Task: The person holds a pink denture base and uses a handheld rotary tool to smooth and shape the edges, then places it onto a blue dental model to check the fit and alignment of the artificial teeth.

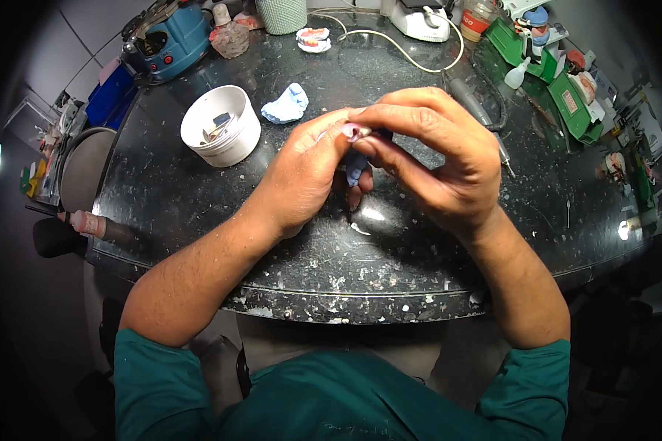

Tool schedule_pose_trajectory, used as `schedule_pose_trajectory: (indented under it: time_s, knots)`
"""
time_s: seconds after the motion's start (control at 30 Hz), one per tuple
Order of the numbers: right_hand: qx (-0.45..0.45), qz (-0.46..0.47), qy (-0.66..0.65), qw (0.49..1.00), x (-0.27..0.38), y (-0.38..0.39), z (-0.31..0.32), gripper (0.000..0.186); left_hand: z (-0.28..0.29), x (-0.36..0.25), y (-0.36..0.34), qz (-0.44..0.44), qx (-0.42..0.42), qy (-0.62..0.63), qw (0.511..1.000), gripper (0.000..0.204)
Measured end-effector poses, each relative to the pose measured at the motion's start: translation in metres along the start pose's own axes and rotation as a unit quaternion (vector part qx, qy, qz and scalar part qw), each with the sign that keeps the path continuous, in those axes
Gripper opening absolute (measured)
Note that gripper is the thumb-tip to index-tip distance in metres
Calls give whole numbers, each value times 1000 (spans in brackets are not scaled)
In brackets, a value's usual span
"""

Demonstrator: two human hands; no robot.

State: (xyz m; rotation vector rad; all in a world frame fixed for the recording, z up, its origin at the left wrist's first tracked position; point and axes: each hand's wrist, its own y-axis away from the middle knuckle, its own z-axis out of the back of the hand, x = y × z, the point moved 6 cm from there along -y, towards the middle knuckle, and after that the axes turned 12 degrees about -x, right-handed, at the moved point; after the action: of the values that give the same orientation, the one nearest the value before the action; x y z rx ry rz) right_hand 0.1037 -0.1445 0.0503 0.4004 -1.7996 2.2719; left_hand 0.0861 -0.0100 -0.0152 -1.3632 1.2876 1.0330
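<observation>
The largest thing is the black, glossy counter, with a curved front edge and many whitish marks. At its far left stands a blue box-like machine with red buttons. Over the middle of the counter are the two hands, close together. The right hand is nearly closed, its thumb and forefinger pinching at the work. The left hand is curled, its thumb beside the same place and some of its fingertips showing below; it appears to be closed around a blue moulded piece, mostly hidden. To the left of the hands is a white round bowl with small flat pieces inside; to the right, behind the right hand, lies a grey slim handpiece with its cord. Just beside the bowl rests a pale blue, irregular cast, apart from both hands. Smaller is the pink and whitish piece between the fingertips, above the blue one. Smallest is a thin white sliver on the counter, nearer the person. In my judgement the work is in the middle: the pink and whitish piece is being handled and is not set down, so this handling is left to complete; whether it is already fixed to the blue piece, I cannot tell.
</observation>
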Motion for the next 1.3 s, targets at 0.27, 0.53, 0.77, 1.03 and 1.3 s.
schedule_pose_trajectory:
  time_s: [0.27,0.53,0.77,1.03,1.3]
  knots:
    - [18,-2,53,998,-5,2,-4,20,6,9,-6,103,43,158,981,35]
    - [28,-10,81,996,-10,2,-2,17,-3,9,-6,124,62,247,959,47]
    - [42,0,94,995,-9,2,-1,19,1,12,-6,114,50,239,963,56]
    - [67,28,121,990,-8,3,-2,24,-1,4,-1,101,55,156,981,44]
    - [73,80,147,983,3,3,-3,24,1,-3,0,46,71,-12,996,51]
